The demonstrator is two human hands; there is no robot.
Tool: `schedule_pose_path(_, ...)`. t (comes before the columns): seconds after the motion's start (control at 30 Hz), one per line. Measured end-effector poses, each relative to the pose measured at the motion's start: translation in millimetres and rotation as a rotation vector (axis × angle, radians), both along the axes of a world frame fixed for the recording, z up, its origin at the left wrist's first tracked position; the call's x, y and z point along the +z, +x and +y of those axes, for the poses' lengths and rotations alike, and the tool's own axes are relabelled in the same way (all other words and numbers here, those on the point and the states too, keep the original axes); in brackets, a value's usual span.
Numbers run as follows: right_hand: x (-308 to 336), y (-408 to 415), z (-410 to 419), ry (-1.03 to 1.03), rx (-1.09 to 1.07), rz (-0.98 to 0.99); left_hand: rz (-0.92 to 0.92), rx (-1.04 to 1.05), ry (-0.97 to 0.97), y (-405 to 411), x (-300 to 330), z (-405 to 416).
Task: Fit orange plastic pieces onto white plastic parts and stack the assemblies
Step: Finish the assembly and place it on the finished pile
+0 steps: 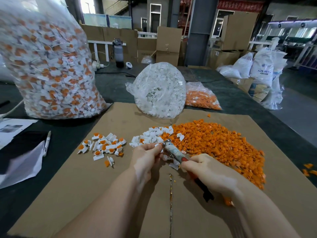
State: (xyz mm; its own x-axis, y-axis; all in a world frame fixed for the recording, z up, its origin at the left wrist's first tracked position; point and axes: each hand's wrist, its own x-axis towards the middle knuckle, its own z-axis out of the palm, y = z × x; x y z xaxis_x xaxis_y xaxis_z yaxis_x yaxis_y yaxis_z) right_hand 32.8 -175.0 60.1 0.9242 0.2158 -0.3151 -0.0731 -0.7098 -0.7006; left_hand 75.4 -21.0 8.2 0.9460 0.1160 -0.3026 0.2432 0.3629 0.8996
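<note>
With our left hand (145, 152) pinching a small white part (157, 145) and our right hand (207, 170) clenched on the tool (175, 152) at centre frame, beside the orange pieces (216, 140), we risk the tip slipping off sideways.

A factory warehouse: stacked cartons (169, 43), resin sacks (262, 67).

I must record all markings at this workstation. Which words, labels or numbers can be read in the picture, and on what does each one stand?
"ABS RESIN": on the white sack right of the table, partly blurred.
Red banner on the back wall: light characters, too blurred to read.
Printed paper at the left edge: print too small to read.
Marker pen: its label is unreadable.
</note>
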Motion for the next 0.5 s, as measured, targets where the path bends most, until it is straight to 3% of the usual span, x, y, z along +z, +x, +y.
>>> schedule_pose_path(0.23,-2,-2,3,0.030,-0.012,0.011,0.052,0.028,-0.005,3,0,2)
schedule_pose_path(0.5,-12,-3,9,-0.071,-0.010,-0.188,0.077,0.056,-0.037,5,-4,0)
